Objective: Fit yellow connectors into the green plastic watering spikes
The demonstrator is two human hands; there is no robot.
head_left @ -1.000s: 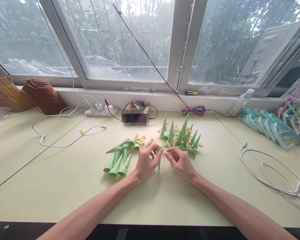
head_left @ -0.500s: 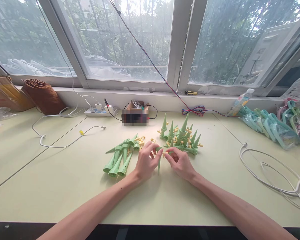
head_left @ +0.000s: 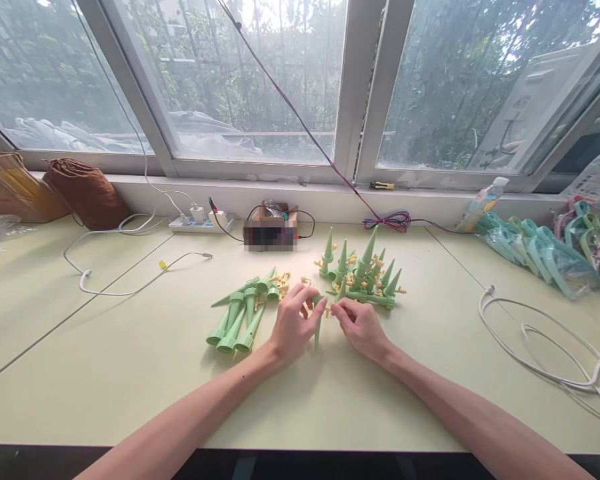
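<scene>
Between the thumb and fingers of my left hand is a green plastic plant watering spike, its point downward. My right hand pinches a small yellow valve at the spike's side; the fingers partly hide it. Left of my hands lie several green spikes without visible valves. A few loose yellow valves lie behind my left hand. Behind my right hand, several spikes with yellow valves attached stand or lie in a group.
A white cable loops on the table at right, another at left. Toward the window are a power strip, a small box, bundled wires, a bottle and teal hangers. A brown bag sits far left.
The fingers of my right hand have curled in more around the yellow valve. My left hand and the spike in it stay almost in the same place.
</scene>
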